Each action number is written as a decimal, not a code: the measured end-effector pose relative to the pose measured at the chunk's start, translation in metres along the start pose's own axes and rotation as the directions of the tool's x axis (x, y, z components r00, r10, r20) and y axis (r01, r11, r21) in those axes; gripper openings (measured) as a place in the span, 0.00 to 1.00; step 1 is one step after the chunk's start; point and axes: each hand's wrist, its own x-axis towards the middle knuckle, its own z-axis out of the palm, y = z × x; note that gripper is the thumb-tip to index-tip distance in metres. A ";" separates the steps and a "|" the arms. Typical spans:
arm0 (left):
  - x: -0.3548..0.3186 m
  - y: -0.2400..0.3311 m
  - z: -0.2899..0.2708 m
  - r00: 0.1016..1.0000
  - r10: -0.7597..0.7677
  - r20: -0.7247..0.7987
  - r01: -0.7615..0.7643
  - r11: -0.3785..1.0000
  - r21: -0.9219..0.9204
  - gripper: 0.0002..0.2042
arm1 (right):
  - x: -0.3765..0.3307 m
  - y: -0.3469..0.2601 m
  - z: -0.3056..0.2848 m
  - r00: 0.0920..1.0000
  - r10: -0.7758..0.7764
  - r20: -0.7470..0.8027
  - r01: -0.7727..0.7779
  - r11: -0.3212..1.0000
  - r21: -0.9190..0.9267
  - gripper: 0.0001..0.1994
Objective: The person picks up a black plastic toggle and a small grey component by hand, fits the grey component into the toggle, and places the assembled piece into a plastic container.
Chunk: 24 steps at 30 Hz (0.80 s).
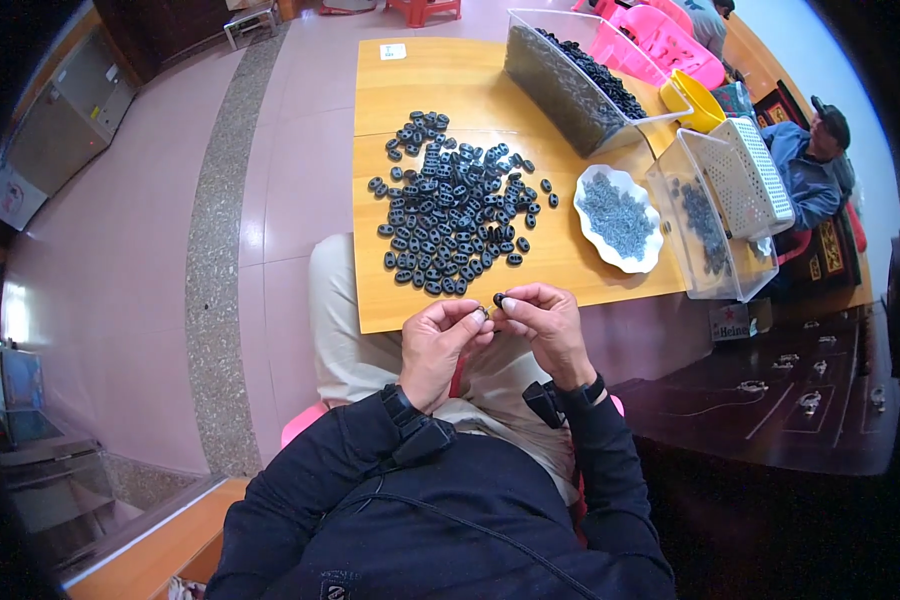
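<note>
My left hand (440, 348) and my right hand (547, 326) meet in front of the near table edge, above my lap. The right thumb and fingers pinch a small black piece (499, 299). Between the left thumb and forefinger sits another tiny dark piece (484, 312), mostly covered by the fingertips. Just beyond the hands spreads a pile of black oval two-hole pieces (450, 205), resembling cord locks. To its right, a white scalloped dish (653, 262) carries a heap of small grey bits (618, 215), too fine to tell apart.
The wooden table (560, 285) also bears a large clear bin (560, 95) of black parts, a smaller clear bin (735, 285) with dark pieces, a white perforated basket (755, 175) and a yellow container (695, 100). Another person (805, 165) sits at the right.
</note>
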 end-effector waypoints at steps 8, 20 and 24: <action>0.000 -0.001 -0.001 1.000 0.011 -0.014 -0.011 1.000 -0.021 0.07 | 0.000 0.001 -0.003 1.000 -0.002 0.008 0.002 1.000 0.017 0.06; 0.000 0.000 -0.001 0.999 0.015 -0.030 -0.016 0.999 -0.033 0.08 | 0.000 0.000 -0.002 1.000 0.005 -0.022 -0.004 0.997 0.072 0.07; 0.000 0.001 0.000 0.999 0.012 -0.037 -0.013 0.999 -0.041 0.08 | 0.000 0.000 -0.001 1.000 0.002 -0.023 0.000 0.995 0.096 0.12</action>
